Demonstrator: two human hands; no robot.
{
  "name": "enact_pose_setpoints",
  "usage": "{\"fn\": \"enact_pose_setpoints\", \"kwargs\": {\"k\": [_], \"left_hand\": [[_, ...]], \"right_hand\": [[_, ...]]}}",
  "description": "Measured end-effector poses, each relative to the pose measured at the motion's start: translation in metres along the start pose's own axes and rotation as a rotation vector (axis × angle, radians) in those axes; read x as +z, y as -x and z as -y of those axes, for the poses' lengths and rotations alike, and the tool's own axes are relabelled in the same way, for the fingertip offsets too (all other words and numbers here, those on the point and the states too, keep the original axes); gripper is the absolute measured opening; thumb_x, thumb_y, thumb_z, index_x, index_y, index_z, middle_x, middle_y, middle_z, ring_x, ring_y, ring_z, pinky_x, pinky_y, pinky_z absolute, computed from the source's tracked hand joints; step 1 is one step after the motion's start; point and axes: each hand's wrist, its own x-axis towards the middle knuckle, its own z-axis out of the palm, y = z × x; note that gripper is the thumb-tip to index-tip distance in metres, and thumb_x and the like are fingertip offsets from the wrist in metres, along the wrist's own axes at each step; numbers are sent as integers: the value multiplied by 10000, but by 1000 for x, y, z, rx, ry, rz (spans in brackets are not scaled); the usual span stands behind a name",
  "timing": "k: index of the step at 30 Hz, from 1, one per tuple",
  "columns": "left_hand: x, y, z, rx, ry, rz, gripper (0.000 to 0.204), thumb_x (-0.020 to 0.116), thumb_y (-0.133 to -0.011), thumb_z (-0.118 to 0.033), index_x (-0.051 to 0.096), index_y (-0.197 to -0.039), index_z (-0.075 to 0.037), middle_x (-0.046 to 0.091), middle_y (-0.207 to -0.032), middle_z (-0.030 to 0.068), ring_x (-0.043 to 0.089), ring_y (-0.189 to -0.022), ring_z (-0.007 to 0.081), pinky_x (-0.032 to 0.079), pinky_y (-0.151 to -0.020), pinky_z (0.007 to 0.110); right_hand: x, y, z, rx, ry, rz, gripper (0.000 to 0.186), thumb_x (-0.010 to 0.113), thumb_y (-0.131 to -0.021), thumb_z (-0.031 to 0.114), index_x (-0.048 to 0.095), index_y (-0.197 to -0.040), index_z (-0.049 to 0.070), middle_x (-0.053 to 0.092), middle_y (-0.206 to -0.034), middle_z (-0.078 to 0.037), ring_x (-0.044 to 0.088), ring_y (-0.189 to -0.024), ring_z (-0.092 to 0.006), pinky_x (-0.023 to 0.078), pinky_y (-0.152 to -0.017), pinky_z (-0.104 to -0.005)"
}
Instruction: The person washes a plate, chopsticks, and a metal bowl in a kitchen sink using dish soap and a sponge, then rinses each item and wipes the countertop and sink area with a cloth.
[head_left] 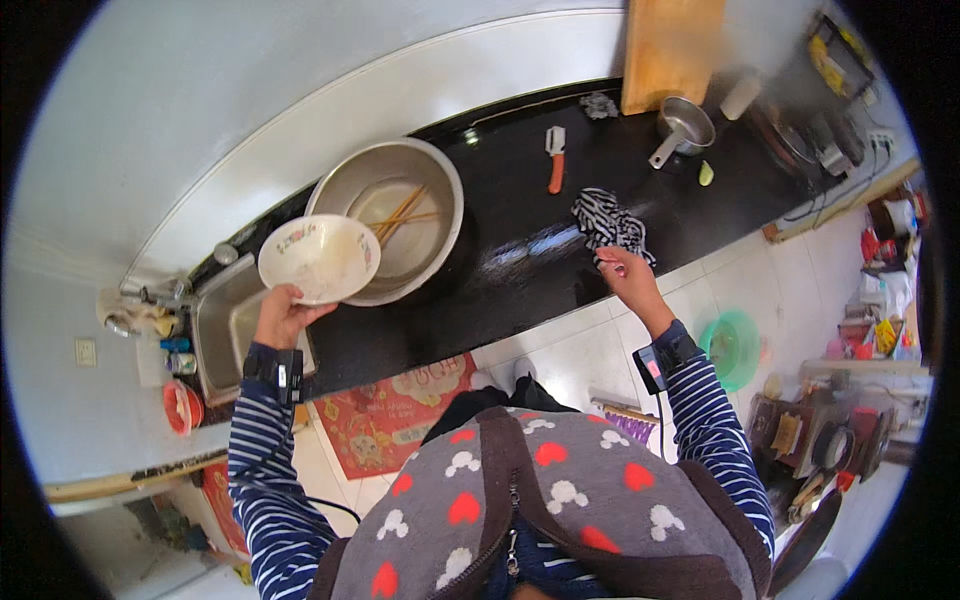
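A white bowl (322, 258) with a flower pattern is in my left hand (285, 315), whose fingers grip its near rim. The bowl tilts over the left side of a large metal basin (447, 215), hiding part of it. Several wooden chopsticks (402, 215) lie inside the basin. Toward the counter's front edge, my right hand (632, 280) is closed on the near end of a black-and-white striped cloth (607, 218). The rest of that cloth lies bunched on the black counter.
A peeler (556, 160) with an orange handle lies behind the cloth. Farther right are a small metal pot (686, 126), a green vegetable piece (706, 174) and an upright cutting board (672, 55). The sink (215, 335) is at the left; a green tub (731, 350) stands on the floor.
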Motion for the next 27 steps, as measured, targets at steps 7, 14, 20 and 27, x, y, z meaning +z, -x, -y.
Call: {"fn": "enact_pose_setpoints", "kwargs": {"k": [7,14,20,27], "left_hand": [[-15,-11,18,-10,25,214,728,460,-810,-56,278,-1512,2,395,-1517,248,405,-1384,492,437,-1071,661],[2,-36,38,-114,217,94,688,463,-792,-14,338,-1469,-10,439,-1479,246,451,-1341,494,494,-1003,678],[47,-37,63,-65,275,-106,740,461,-755,-13,377,-1490,-38,462,-1486,209,465,-1347,467,497,-1000,671],[99,-18,84,-83,492,-361,733,468,-742,6,423,-1470,-75,482,-1480,175,470,-1349,442,477,-1032,662]], "right_hand": [[-40,1,2,5,61,-138,354,702,-861,189,699,-1179,33,738,-1072,-161,725,-903,-277,562,-828,-387],[-153,-77,-41,-13,138,-422,374,722,-854,139,669,-1201,11,740,-1079,-154,723,-918,-263,570,-831,-362],[-276,-205,-129,67,240,-596,502,765,-824,202,630,-1262,-4,720,-1118,-194,722,-917,-291,573,-820,-387],[-400,-355,-199,217,354,-787,530,817,-744,277,620,-1160,15,710,-1075,-225,682,-1011,-405,538,-865,-463]]}}
